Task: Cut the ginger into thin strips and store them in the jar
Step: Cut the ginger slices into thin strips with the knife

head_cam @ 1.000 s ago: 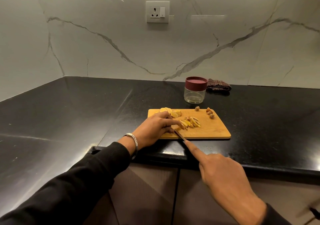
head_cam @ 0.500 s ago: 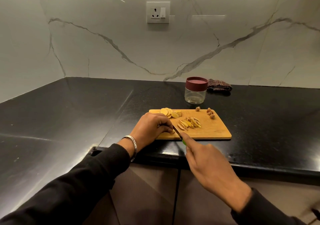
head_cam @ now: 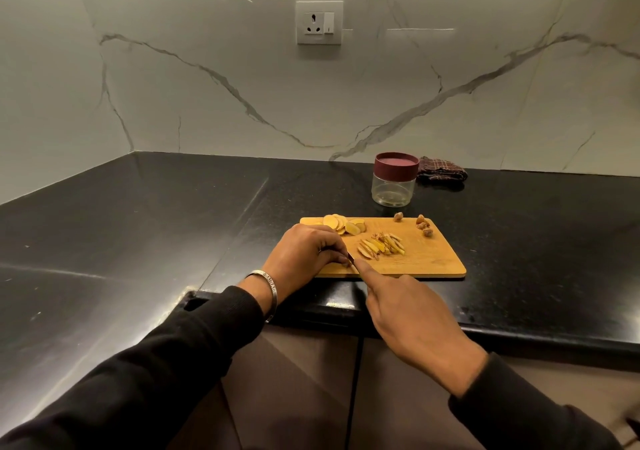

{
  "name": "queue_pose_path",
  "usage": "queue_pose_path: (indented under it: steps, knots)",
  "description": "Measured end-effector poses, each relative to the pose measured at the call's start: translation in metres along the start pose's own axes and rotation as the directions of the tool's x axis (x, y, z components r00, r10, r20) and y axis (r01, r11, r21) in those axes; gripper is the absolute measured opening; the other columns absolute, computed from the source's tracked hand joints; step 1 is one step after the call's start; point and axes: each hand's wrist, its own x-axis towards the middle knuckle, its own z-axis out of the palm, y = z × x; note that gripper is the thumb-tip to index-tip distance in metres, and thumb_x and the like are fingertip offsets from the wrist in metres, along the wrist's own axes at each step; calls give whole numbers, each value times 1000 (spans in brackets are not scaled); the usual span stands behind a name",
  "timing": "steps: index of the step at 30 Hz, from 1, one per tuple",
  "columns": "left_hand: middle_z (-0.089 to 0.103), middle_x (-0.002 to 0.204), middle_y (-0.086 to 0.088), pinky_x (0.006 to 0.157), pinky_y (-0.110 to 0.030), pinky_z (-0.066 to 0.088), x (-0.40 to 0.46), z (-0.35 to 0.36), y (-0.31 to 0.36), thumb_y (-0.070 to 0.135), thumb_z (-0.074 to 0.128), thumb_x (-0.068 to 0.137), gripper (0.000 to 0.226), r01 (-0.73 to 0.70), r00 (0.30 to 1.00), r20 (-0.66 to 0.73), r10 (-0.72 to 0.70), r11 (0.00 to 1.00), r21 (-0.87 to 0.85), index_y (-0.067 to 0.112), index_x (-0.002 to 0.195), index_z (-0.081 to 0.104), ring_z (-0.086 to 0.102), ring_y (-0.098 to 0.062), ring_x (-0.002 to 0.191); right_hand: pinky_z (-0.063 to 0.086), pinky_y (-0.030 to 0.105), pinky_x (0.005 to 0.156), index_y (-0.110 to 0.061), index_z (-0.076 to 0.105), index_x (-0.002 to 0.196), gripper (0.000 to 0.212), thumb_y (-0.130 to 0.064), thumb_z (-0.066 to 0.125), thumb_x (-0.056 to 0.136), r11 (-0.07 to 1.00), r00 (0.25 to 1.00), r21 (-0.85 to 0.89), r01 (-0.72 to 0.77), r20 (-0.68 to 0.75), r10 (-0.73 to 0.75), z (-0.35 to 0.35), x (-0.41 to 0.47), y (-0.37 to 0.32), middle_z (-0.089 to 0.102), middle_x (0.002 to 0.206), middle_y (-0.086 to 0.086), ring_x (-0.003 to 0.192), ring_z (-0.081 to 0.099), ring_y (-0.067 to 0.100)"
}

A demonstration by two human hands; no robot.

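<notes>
A wooden cutting board [head_cam: 429, 259] lies on the black counter. Round ginger slices [head_cam: 341, 223] are stacked at its far left, and cut ginger strips [head_cam: 381, 248] lie in the middle. My left hand [head_cam: 304, 254] sits on the board's near left part with fingers curled over a small ginger piece, which is mostly hidden. My right hand [head_cam: 412, 318] grips a knife [head_cam: 351, 261], index finger stretched along the blade's back; only the blade tip shows beside my left fingertips. A glass jar [head_cam: 394, 188] with a maroon lid on stands behind the board.
Brown ginger trimmings [head_cam: 423, 226] lie at the board's far right corner. A folded checked cloth [head_cam: 441, 169] lies behind the jar by the marble wall. A wall socket [head_cam: 319, 23] is above. The counter edge [head_cam: 519, 335] runs under my right hand.
My right hand has moved forward and left with the knife, bringing the blade tip up against my left fingertips. My left hand has drawn back toward the board's near left edge.
</notes>
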Motion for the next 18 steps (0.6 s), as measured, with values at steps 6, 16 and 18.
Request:
queue_pose_path:
  steps: [6, 16, 18]
  knots:
    - [73, 87, 14, 75, -23, 54, 0, 1, 0, 21, 79, 83, 5, 19, 1000, -2, -19, 1000, -19, 26, 83, 77, 65, -2, 81, 30, 30, 58, -47, -4, 156, 60, -36, 29, 107, 1000, 1000, -4, -10, -1, 10, 1, -36, 9, 51, 79, -4, 66, 44, 13]
    - [69, 99, 11, 77, -30, 54, 1, 0, 0, 20, 73, 89, 9, 8, 998, 57, -9, 1000, 9, 24, 96, 76, 61, -5, 88, 21, 31, 50, -51, -22, 150, 76, -15, 28, 105, 936, 996, -344, -78, 8, 86, -6, -39, 13, 39, 82, -2, 69, 39, 21]
    - [66, 106, 9, 81, -29, 53, 2, 1, -3, 21, 70, 91, 15, 7, 995, 97, -9, 1000, 21, 26, 104, 77, 59, -7, 93, 19, 31, 48, -51, -23, 149, 75, -16, 27, 106, 934, 996, -348, -78, 3, 84, -4, -39, 14, 41, 83, -2, 70, 41, 22]
